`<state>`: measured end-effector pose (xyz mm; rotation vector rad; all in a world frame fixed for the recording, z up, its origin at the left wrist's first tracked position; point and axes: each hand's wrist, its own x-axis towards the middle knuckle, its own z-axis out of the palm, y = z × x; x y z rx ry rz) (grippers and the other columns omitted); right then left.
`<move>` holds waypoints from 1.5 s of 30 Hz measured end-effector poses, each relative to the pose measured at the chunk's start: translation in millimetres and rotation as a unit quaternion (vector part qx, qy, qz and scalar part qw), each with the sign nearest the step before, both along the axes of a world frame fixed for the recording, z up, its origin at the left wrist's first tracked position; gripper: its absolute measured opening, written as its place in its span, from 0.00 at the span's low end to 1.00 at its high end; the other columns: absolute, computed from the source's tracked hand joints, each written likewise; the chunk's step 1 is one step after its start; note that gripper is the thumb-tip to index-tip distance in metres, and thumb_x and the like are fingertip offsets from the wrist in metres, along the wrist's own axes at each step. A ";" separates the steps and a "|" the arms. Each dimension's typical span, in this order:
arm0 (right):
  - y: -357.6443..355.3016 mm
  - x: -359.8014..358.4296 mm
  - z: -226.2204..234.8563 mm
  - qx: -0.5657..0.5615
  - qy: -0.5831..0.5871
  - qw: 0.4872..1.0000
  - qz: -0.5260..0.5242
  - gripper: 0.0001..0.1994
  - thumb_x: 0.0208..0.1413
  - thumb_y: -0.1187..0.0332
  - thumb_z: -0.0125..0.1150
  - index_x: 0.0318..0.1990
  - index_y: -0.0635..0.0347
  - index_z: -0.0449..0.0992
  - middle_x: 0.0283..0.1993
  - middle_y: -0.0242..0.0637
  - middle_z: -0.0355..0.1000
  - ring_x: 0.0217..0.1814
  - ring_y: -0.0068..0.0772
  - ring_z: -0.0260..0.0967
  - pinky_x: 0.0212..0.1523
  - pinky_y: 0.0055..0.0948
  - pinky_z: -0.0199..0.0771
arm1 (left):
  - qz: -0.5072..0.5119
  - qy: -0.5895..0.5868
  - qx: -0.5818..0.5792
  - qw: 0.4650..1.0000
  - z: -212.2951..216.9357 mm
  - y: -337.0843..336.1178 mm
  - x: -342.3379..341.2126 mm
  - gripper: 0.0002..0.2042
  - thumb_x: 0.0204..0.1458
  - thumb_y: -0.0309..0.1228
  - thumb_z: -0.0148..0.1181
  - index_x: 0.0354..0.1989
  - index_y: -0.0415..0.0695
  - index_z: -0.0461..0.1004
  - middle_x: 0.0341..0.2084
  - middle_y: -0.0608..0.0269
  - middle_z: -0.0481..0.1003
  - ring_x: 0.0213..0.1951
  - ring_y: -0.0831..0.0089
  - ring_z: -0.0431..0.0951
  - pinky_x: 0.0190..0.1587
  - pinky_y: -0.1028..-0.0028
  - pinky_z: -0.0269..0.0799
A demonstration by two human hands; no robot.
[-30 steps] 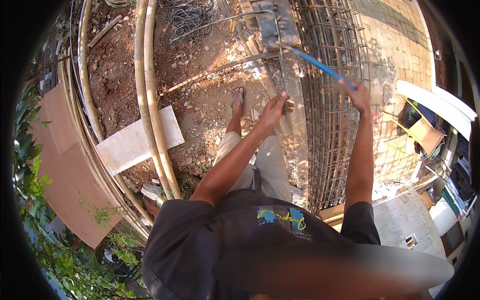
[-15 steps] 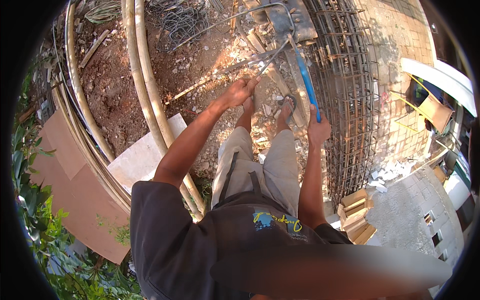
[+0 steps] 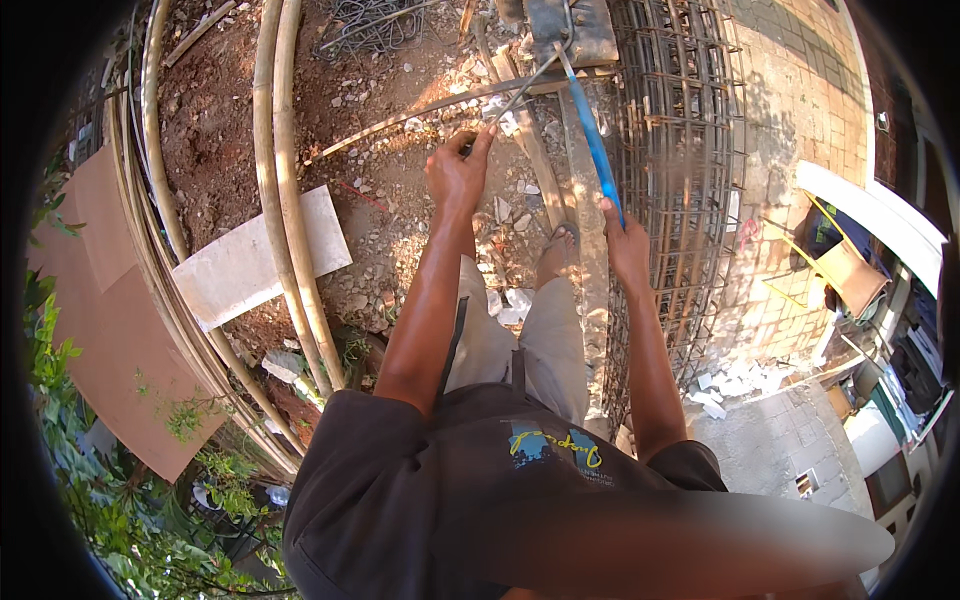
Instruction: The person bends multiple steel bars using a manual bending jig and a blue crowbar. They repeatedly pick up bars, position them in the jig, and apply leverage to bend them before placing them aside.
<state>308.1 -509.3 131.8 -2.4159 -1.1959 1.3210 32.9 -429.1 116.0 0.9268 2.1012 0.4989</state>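
My left hand (image 3: 458,172) is closed around the near end of a thin steel rod (image 3: 515,95). The rod runs up and to the right to a metal bending plate (image 3: 590,35) at the top of the view. My right hand (image 3: 625,240) grips the lower end of a long blue bar (image 3: 592,135), whose far end meets the rod at that plate. Both arms are stretched forward. My sandalled foot (image 3: 560,245) stands on a wooden plank (image 3: 590,290) between the hands.
A long rebar cage (image 3: 685,150) lies right of the plank, with paved ground (image 3: 790,110) beyond it. Bamboo poles (image 3: 285,200), a white slab (image 3: 235,270) and brown boards (image 3: 100,300) lie left on rubble-strewn dirt. Plants (image 3: 120,500) grow at lower left.
Both hands have shifted left in the view. The blue bar has swung from a low slant to a steep line, and my right hand has come nearer my body.
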 end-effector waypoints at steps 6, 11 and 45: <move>0.7 34.5 -12.3 -0.069 0.246 0.967 -0.005 0.26 0.68 0.46 0.62 0.30 0.64 0.77 0.20 0.36 0.70 0.19 0.25 0.71 0.22 0.31 0.69 | 0.071 0.010 0.080 0.994 -13.9 -1.8 2.9 0.24 0.53 0.51 0.76 0.37 0.37 0.87 0.25 0.59 0.84 0.27 0.75 0.82 0.33 0.73 0.76; 5.3 35.4 -22.0 -0.089 0.377 0.921 0.041 0.20 0.66 0.53 0.68 0.32 0.62 0.76 0.16 0.28 0.66 0.11 0.18 0.62 0.13 0.25 0.63 | 0.068 -0.020 0.106 0.992 -19.8 -0.4 -3.9 0.20 0.52 0.46 0.78 0.35 0.37 0.87 0.21 0.64 0.81 0.24 0.79 0.79 0.30 0.77 0.73; -31.8 -232.2 -33.5 0.003 0.434 0.839 -0.329 0.19 0.71 0.69 0.58 0.24 0.54 0.61 0.15 0.29 0.60 0.12 0.17 0.56 0.15 0.24 0.64 | -0.324 0.166 0.354 0.861 -65.2 189.7 -53.5 0.47 0.36 0.26 0.63 0.73 0.30 0.58 0.65 0.36 0.66 0.68 0.43 0.65 0.75 0.46 0.53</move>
